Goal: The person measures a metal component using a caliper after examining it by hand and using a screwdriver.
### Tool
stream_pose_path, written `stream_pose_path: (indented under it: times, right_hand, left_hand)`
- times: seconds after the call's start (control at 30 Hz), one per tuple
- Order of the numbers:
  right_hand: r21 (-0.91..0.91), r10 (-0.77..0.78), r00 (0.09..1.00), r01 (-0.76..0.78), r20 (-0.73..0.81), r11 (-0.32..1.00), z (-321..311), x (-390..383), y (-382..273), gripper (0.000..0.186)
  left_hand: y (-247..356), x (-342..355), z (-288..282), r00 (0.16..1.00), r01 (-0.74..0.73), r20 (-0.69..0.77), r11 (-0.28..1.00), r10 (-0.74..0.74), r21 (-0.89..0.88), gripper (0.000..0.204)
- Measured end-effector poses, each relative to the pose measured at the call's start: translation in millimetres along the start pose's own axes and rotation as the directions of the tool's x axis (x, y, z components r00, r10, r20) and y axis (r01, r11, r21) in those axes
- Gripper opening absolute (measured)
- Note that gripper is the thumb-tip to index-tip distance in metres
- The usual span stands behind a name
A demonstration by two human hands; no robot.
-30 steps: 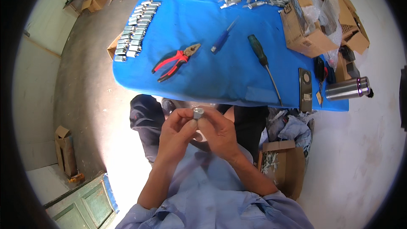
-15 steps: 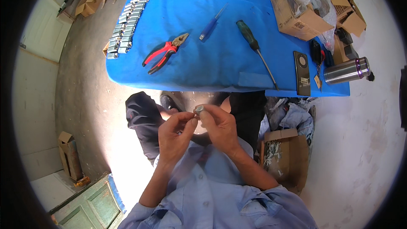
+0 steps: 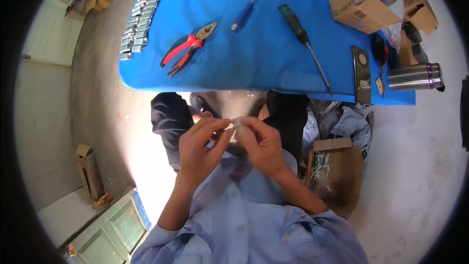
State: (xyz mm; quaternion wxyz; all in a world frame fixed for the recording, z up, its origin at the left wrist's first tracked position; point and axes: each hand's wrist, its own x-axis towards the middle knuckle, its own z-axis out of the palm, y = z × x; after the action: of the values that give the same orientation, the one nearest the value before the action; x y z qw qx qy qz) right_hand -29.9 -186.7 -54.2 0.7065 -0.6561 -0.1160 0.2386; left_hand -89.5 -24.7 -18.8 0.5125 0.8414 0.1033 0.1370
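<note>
In front of my lap, below the table edge, my right hand (image 3: 263,145) pinches a small grey-silver piece (image 3: 237,124) between thumb and forefinger. Its exact kind is too small and too covered to tell. Thumb and fingertips of my left hand (image 3: 201,143) are pressed together right beside that piece. Whatever they grip, if anything, is hidden. On the blue-covered table (image 3: 234,73) ahead lie red-and-black pliers (image 3: 190,48), a blue-handled screwdriver (image 3: 244,12) and a larger green-handled screwdriver (image 3: 300,34).
Rows of small metal parts (image 3: 141,22) line the table's left side. At its right are a cardboard box (image 3: 359,12), a dark phone (image 3: 361,74), keys (image 3: 380,63) and a steel flask (image 3: 415,77). An open carton (image 3: 342,173) stands on the floor by my right arm.
The view has shifted, so the table sits higher in the picture. My fingers have turned the small piece, and less of its grey face shows. Both hands remain close together.
</note>
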Motion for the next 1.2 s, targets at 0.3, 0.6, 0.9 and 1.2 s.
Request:
stream_pose_path:
  times: [0.3, 0.6, 0.9, 1.2]
  right_hand:
    - [-0.045, -0.029, 0.999, 0.029, 0.019, 0.999, -1, 0, -7, 0.024]
    - [-0.277, -0.228, 0.969, 0.245, 0.091, 0.929, -4, 0, -19, 0.023]
    - [-0.297, -0.305, 0.942, 0.334, 0.142, 0.894, -3, -2, -12, 0.024]
    - [-0.339, -0.272, 0.946, 0.317, 0.176, 0.886, -4, -5, -17, 0.025]
  left_hand:
    - [8, -2, 0, 0.993, -0.120, -0.016, 0.992, 0.121, 0.048, 0.020]
    - [10, -4, -3, 0.978, -0.209, 0.048, 0.947, 0.203, 0.246, 0.017]
    - [4, -7, -3, 0.952, -0.303, 0.067, 0.889, 0.299, 0.343, 0.020]
    - [-1, -12, -3, 0.981, -0.192, 0.042, 0.955, 0.187, 0.225, 0.017]
